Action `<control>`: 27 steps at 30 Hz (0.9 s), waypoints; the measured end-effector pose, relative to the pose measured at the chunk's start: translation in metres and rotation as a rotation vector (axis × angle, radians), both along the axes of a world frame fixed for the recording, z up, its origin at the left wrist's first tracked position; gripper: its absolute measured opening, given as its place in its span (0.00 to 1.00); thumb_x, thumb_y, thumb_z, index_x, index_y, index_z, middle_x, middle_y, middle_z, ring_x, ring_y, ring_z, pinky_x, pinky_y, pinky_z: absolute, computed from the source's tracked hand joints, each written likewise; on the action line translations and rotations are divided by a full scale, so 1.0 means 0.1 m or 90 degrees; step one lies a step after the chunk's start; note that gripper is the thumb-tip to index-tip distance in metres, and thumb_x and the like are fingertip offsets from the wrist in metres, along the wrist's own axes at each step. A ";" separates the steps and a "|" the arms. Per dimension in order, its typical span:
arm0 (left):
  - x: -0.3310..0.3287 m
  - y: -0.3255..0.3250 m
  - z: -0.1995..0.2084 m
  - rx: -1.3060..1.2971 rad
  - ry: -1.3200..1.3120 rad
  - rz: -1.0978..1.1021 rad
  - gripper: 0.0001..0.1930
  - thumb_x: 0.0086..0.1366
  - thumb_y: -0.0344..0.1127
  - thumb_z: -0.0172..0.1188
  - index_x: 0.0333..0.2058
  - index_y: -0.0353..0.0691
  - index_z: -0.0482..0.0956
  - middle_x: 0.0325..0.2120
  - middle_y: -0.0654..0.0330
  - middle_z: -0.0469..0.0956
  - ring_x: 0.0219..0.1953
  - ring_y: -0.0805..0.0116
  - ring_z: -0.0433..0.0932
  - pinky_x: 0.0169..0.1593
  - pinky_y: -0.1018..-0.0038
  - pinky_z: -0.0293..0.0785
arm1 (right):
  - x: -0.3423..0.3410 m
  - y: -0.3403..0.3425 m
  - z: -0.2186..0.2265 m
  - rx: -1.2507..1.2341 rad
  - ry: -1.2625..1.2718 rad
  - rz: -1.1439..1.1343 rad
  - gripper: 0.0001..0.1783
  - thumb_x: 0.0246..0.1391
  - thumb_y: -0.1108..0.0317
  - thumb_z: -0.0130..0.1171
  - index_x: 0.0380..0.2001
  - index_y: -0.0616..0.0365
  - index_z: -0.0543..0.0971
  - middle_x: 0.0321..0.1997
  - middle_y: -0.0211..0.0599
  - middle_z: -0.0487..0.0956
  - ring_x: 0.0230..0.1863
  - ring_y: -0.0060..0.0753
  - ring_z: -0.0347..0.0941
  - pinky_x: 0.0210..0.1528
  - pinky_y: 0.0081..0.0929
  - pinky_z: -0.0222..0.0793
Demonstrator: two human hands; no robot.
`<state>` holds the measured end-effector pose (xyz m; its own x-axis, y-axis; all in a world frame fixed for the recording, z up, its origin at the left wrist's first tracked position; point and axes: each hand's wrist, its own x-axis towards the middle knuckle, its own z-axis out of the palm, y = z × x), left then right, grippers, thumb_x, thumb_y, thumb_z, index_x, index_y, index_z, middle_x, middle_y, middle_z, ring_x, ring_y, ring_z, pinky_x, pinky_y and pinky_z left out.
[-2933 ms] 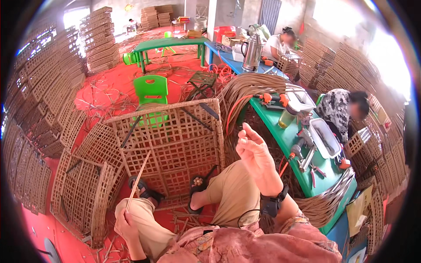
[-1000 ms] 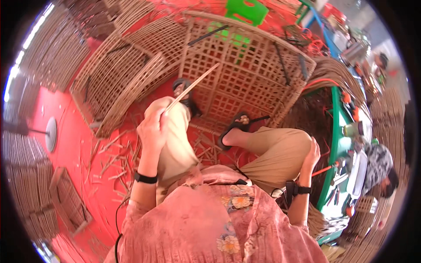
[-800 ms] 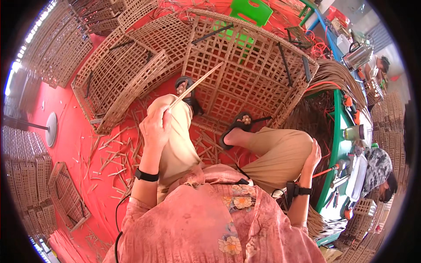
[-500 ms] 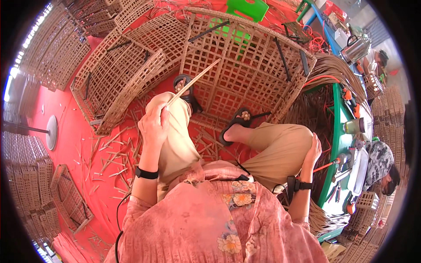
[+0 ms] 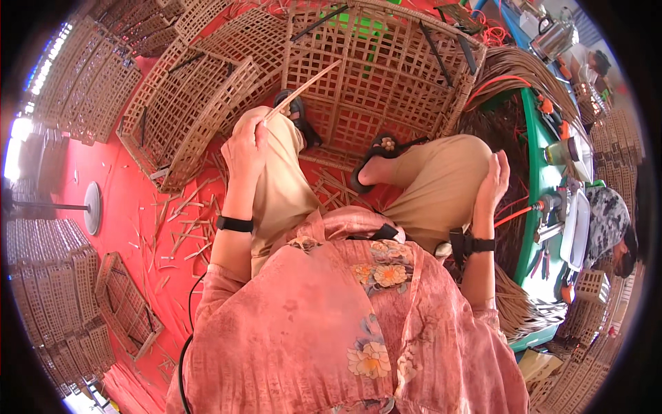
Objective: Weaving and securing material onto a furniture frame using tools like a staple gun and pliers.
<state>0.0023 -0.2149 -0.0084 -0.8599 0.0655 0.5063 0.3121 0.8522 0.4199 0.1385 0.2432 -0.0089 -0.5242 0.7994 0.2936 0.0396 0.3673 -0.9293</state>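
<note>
My left hand (image 5: 245, 153) rests at my left knee, closed around a couple of pale, narrow rattan strips (image 5: 303, 87). The strips point forward and to the right, their far tips in front of a large open-weave brown basket (image 5: 336, 131). That basket stands just beyond my feet, with black strips fixed to its corners. My right hand (image 5: 491, 181) lies along the outer side of my right knee, fingers extended, with nothing in it.
More woven baskets (image 5: 186, 110) stand at the left and far left. Cut strip scraps (image 5: 186, 231) litter the red floor covering (image 5: 124, 186). At my right, a green-edged table (image 5: 532, 179) bears tools and a jar, beside long brown strips (image 5: 514, 76). Other people (image 5: 607, 217) sit farther right.
The view has shifted, so the large basket sits higher in the picture. My left hand still holds the strips; the right hand's fingers have lifted slightly off the knee.
</note>
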 end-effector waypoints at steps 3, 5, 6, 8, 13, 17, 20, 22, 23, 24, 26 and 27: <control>0.01 -0.01 0.00 0.002 -0.001 0.000 0.08 0.63 0.39 0.54 0.39 0.48 0.78 0.29 0.53 0.79 0.30 0.52 0.79 0.34 0.62 0.72 | 0.01 -0.32 0.12 -0.008 0.015 0.073 0.26 0.59 0.61 0.52 0.57 0.65 0.68 0.57 0.44 0.71 0.58 0.37 0.66 0.62 0.29 0.57; 0.00 0.04 0.02 0.005 -0.005 -0.008 0.08 0.63 0.39 0.54 0.39 0.48 0.78 0.29 0.53 0.80 0.31 0.52 0.79 0.34 0.62 0.72 | 0.09 -0.37 0.03 0.124 -0.032 0.117 0.27 0.58 0.61 0.53 0.58 0.64 0.67 0.59 0.46 0.69 0.60 0.41 0.64 0.63 0.32 0.56; -0.01 0.00 0.03 0.000 -0.013 -0.018 0.09 0.63 0.40 0.53 0.39 0.49 0.78 0.30 0.53 0.80 0.31 0.51 0.79 0.35 0.59 0.73 | 0.11 -0.52 0.11 0.186 -0.057 0.137 0.28 0.57 0.60 0.54 0.58 0.62 0.66 0.61 0.48 0.66 0.63 0.44 0.60 0.64 0.35 0.54; 0.00 -0.04 0.08 -0.043 -0.037 -0.069 0.10 0.64 0.42 0.52 0.41 0.50 0.78 0.30 0.52 0.79 0.31 0.49 0.79 0.35 0.57 0.73 | 0.20 -0.69 0.17 0.267 -0.059 0.168 0.30 0.52 0.66 0.57 0.59 0.62 0.65 0.61 0.49 0.65 0.64 0.48 0.58 0.66 0.37 0.52; -0.24 -0.25 0.22 -0.113 -0.061 -0.133 0.12 0.65 0.45 0.50 0.42 0.51 0.78 0.29 0.49 0.79 0.33 0.46 0.78 0.36 0.52 0.72 | 0.14 -0.93 0.27 0.431 -0.061 0.213 0.36 0.45 0.63 0.64 0.58 0.61 0.65 0.62 0.53 0.62 0.65 0.56 0.55 0.65 0.46 0.52; -0.15 -0.20 0.79 -0.177 -0.104 -0.123 0.11 0.62 0.40 0.54 0.40 0.43 0.78 0.29 0.50 0.80 0.34 0.49 0.78 0.39 0.57 0.73 | 0.08 -1.07 0.39 0.384 -0.018 0.252 0.38 0.48 0.59 0.62 0.60 0.59 0.61 0.64 0.52 0.59 0.66 0.55 0.53 0.64 0.46 0.52; -0.23 -0.09 0.76 -0.159 -0.104 -0.149 0.10 0.61 0.37 0.54 0.37 0.41 0.78 0.28 0.49 0.79 0.35 0.47 0.78 0.40 0.55 0.72 | 0.13 -1.02 0.35 0.381 -0.022 0.274 0.36 0.50 0.58 0.61 0.60 0.58 0.61 0.63 0.51 0.59 0.65 0.55 0.53 0.63 0.46 0.53; -0.25 -0.09 0.78 -0.180 -0.113 -0.154 0.10 0.61 0.37 0.54 0.37 0.41 0.79 0.28 0.48 0.79 0.35 0.47 0.78 0.40 0.55 0.72 | 0.13 -1.06 0.37 0.366 -0.010 0.290 0.36 0.50 0.58 0.61 0.59 0.58 0.61 0.63 0.51 0.60 0.66 0.56 0.52 0.63 0.46 0.53; -0.22 -0.10 0.79 -0.193 -0.123 -0.155 0.10 0.61 0.37 0.54 0.38 0.41 0.79 0.28 0.48 0.79 0.35 0.46 0.78 0.40 0.56 0.72 | 0.14 -1.09 0.37 0.372 -0.009 0.286 0.36 0.50 0.57 0.61 0.59 0.58 0.62 0.63 0.51 0.60 0.65 0.56 0.53 0.63 0.46 0.53; -0.21 -0.09 0.81 -0.197 -0.128 -0.160 0.10 0.60 0.38 0.55 0.36 0.40 0.80 0.28 0.47 0.79 0.35 0.46 0.78 0.41 0.56 0.72 | 0.15 -1.11 0.38 0.379 -0.008 0.283 0.36 0.50 0.56 0.61 0.59 0.58 0.62 0.63 0.50 0.60 0.65 0.55 0.53 0.63 0.46 0.53; -0.32 -0.12 0.86 -0.220 -0.167 -0.172 0.11 0.60 0.39 0.55 0.34 0.40 0.81 0.29 0.46 0.79 0.35 0.45 0.78 0.41 0.55 0.72 | 0.14 -1.16 0.41 0.389 -0.016 0.288 0.36 0.50 0.55 0.61 0.59 0.58 0.62 0.63 0.50 0.61 0.65 0.55 0.54 0.64 0.46 0.52; -0.39 -0.16 0.90 -0.230 -0.185 -0.175 0.12 0.60 0.40 0.54 0.33 0.39 0.81 0.29 0.46 0.79 0.35 0.45 0.77 0.41 0.55 0.72 | 0.14 -1.22 0.40 0.391 -0.026 0.297 0.35 0.50 0.56 0.61 0.59 0.58 0.62 0.62 0.50 0.61 0.65 0.55 0.53 0.64 0.46 0.52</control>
